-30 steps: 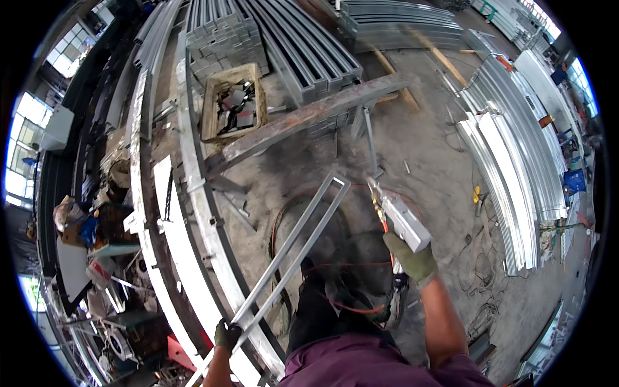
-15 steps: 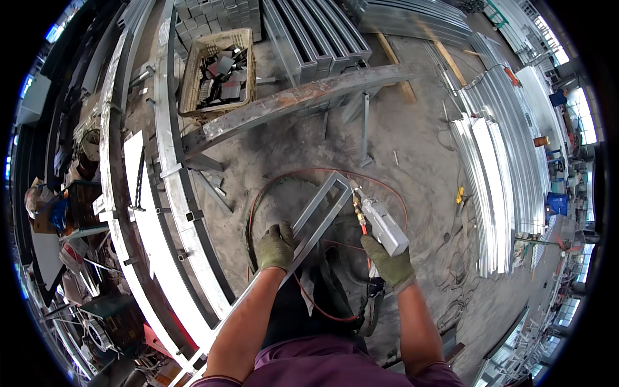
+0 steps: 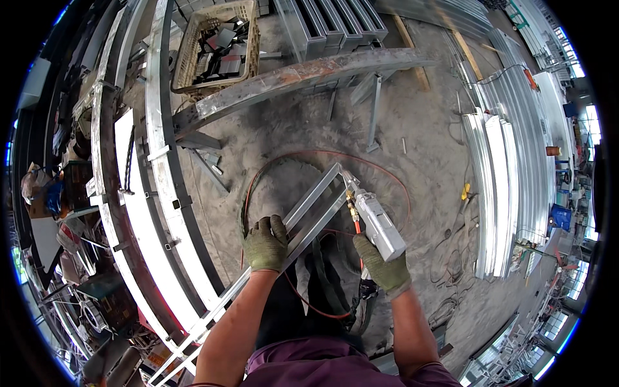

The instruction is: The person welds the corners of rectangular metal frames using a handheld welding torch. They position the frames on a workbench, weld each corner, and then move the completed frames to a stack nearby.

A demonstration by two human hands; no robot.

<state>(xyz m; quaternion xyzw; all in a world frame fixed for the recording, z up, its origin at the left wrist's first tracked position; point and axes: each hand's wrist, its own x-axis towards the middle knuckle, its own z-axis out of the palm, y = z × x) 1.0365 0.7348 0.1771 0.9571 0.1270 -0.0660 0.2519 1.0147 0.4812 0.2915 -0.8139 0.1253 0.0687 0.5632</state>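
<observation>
A long, narrow metal frame of square tube slants up from the lower left to its closed end in front of me. My left hand, in a green work glove, is closed against its left bar, thumb side toward the tube; the underside of the grip is hidden. In my gloved right hand is a grey, box-bodied welding gun, held by its rear part. Its narrow nozzle points at the right corner of the frame's closed end; whether it touches, I cannot tell. Brass fittings and a red hose run along the gun's left side.
Red hose loops over the concrete floor. Long steel tubes stand at the left. A rusty beam on legs crosses ahead, with a plastic crate of metal offcuts behind. Shiny metal profiles are stacked at the right.
The view has shifted a little, so the beam and crate sit higher. My left hand sits slightly farther left relative to the frame; the gun's nozzle stays by the frame's corner.
</observation>
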